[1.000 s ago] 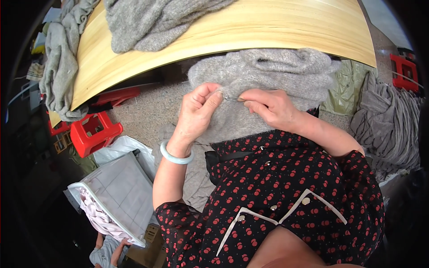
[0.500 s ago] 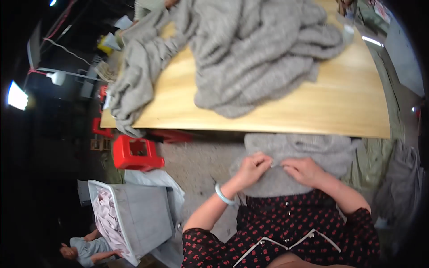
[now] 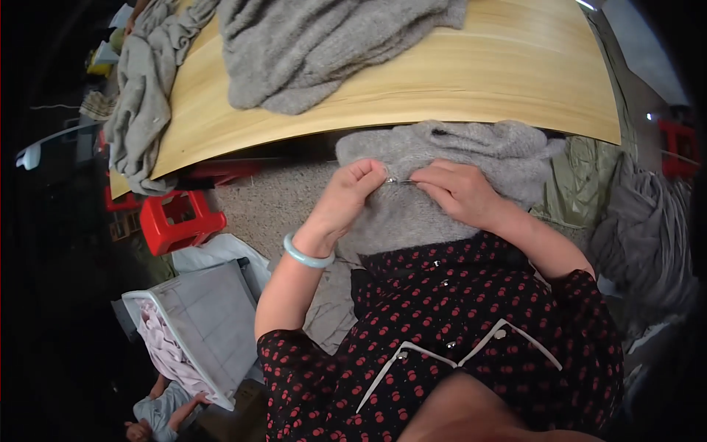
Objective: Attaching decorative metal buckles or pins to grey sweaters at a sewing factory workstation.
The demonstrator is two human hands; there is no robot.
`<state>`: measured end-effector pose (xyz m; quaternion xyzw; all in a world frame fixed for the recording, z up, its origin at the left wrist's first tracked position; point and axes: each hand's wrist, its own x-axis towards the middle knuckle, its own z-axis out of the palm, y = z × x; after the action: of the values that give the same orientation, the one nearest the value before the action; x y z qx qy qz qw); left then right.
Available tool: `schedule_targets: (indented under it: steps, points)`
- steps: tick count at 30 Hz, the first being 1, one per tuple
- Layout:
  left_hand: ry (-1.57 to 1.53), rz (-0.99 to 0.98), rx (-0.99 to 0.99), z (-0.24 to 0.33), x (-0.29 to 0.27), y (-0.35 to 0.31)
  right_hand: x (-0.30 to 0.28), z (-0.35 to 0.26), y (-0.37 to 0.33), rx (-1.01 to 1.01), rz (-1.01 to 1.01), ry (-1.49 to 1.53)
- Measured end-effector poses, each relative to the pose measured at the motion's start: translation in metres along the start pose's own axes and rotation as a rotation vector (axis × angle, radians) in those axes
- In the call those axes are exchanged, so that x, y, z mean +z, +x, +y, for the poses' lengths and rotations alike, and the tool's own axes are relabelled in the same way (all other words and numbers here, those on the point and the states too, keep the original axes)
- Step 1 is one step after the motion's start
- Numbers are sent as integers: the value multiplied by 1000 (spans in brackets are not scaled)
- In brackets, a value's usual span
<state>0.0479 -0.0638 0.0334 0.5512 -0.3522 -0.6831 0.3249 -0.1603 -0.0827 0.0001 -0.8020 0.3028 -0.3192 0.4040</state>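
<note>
"Grey knit garment [image 3: 423, 221]: you have it across your lap, directly under your fingers, don't you?"

"You do. Its thicker folds lie just beyond your fingers, close to the near edge of the tabletop [image 3: 508, 85]."

"And how are you holding your left hand [image 3: 346, 193]?"

"Your thumb and forefinger are pinched narrow over the knit, though the bit between them is too small to make out. You wear a pale blue bangle [image 3: 308, 254] on that wrist."

"What about your right hand [image 3: 464, 193]?"

"Your fingers there are closed on a slim metal tool [image 3: 407, 181], which bridges the small gap toward your left fingertips. Its exact kind you can't tell from this view."

"What else lies around your fingers?"

"Ahead of them, well apart, a heap of grey knitwear [image 3: 317, 62] rests on the wood-grained top. Left of them, past the bare floor, you have a red plastic stool [image 3: 180, 225]. Nearer you on that side stands a pale bin [image 3: 210, 317] of lilac cloth [image 3: 166, 346], with a co-worker [image 3: 163, 412] beside it. Right of your fingers is an olive-green sheet [image 3: 578, 184], and farther right, a pile of darker grey fabric [image 3: 641, 228]."
</note>
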Motion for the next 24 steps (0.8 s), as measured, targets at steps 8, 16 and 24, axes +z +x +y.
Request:
schedule_targets:
  steps: [8, 16, 24]
  points:
    - [106, -19, -43, 10, 0, -11, 1, 7, 1, 9, 33, 128]
    - [255, -128, 8, 3, -8, -14, -3, 6, 2, 42, -77, 220]
    - [389, -142, 99, 3, 0, -17, -4, 7, 5, -12, -121, 199]
